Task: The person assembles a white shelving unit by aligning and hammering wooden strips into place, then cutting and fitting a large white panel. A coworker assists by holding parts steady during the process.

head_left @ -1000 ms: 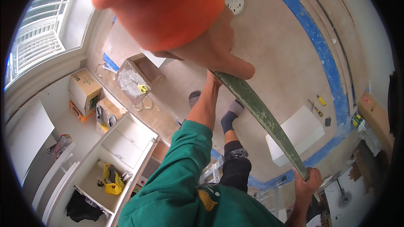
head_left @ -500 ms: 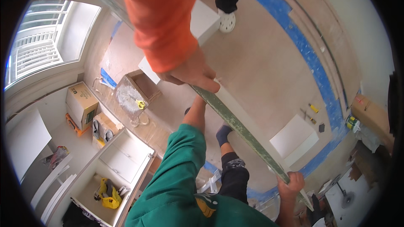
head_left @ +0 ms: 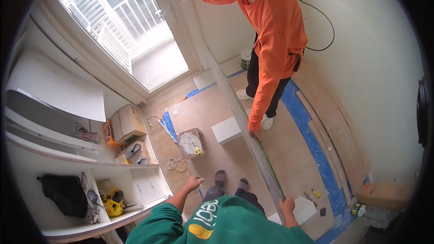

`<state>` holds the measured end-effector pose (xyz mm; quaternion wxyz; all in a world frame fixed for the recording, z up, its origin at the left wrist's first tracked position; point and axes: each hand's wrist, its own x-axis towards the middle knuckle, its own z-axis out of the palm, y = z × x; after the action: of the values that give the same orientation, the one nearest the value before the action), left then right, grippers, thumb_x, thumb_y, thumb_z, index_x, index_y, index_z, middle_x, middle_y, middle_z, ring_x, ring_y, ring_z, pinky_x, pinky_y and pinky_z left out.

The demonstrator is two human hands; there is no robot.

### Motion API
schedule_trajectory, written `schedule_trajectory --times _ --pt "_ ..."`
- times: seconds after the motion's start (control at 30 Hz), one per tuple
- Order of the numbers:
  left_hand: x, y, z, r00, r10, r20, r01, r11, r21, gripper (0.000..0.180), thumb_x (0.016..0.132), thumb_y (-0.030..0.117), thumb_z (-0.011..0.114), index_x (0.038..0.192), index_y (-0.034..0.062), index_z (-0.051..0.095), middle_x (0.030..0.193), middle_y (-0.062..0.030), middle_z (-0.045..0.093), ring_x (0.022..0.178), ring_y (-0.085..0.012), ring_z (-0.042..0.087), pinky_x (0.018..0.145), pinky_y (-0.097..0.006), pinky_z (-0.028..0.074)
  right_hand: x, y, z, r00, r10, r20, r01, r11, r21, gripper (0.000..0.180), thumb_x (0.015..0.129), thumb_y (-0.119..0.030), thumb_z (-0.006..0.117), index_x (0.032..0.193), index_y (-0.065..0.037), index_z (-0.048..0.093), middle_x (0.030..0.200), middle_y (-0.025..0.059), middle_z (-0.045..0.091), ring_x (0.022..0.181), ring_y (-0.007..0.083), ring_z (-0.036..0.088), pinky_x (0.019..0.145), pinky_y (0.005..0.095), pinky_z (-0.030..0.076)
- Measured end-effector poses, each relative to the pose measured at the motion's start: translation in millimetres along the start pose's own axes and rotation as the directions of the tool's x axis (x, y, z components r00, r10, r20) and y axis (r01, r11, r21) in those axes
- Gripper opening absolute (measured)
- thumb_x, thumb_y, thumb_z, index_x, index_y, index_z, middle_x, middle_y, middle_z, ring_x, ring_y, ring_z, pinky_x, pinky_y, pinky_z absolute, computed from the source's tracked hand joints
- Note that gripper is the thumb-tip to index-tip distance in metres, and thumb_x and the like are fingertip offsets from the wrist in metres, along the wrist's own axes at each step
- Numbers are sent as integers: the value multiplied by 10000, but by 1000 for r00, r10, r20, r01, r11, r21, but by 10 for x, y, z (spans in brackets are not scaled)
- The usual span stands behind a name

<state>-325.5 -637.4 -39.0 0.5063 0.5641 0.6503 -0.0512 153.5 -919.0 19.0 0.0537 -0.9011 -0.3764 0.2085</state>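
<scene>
A long narrow board (head_left: 246, 129), pale on its face with a worn green edge, slants across the middle of the room. My right hand (head_left: 287, 205) is wrapped round its near end. Farther along, the hand (head_left: 255, 134) of a co-worker in an orange top grips the same board. My left hand (head_left: 193, 183) is off the board, its fingers curled in with nothing seen in them. It hovers near a coil of pale rope (head_left: 176, 164) and a wooden box (head_left: 199, 138) with yellow scissors (head_left: 197, 151) on top.
A white box (head_left: 227, 131) rests on the floor left of the board. Blue tape (head_left: 312, 140) runs along the right. Open cabinets (head_left: 158, 171) line the left, below a glazed door (head_left: 149, 63). Small tools (head_left: 315, 193) and a cardboard box (head_left: 382, 195) sit at right.
My left hand has let go of the board and moved left. The co-worker stands farther off, one arm now raised toward the window. My view has swung up toward the door.
</scene>
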Motion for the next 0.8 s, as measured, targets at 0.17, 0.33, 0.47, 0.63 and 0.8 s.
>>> schedule_trajectory --times 0.17,0.33,0.47,0.63,0.8 --pt "-955 -328 -537 916 -277 -290 92 849 -520 441 896 376 684 1113 -9 689 940 -111 706 791 -186 671 651 -310 525 241 -133 -89 980 97 175 -71 986 -150 507 842 -430 718 1004 50 698 1031 263 681 1001 445 645 877 506 517" --pt "-1597 -655 -208 863 -458 -214 195 692 -695 490 932 409 655 1261 51 599 1020 -86 684 809 -202 674 621 -332 522 248 -237 -84 987 48 154 -23 987 -161 394 837 -359 737 925 24 710 1007 236 687 981 409 665 851 495 529" --pt "-1791 -799 299 861 -504 -67 298 606 -737 506 931 406 664 1274 40 597 1025 -110 701 871 -234 680 705 -351 557 207 -313 8 992 95 82 -86 990 -112 379 829 -341 738 942 20 707 1045 232 676 992 410 655 859 500 525" --pt "-1729 -485 156 898 -413 -148 235 738 -633 417 929 321 682 1188 -5 649 984 -87 684 780 -181 676 589 -273 509 200 -409 -57 993 79 92 -70 992 -102 403 826 -341 730 990 26 698 1087 235 655 1050 402 631 890 492 515" --pt "-1178 272 -745 918 -102 -382 -116 854 -508 479 937 312 672 1266 -30 613 1077 -118 699 884 -188 683 679 -289 532 350 -637 -120 995 39 93 -37 999 -31 450 825 -354 727 1047 35 688 1101 238 649 1073 403 620 925 483 503"
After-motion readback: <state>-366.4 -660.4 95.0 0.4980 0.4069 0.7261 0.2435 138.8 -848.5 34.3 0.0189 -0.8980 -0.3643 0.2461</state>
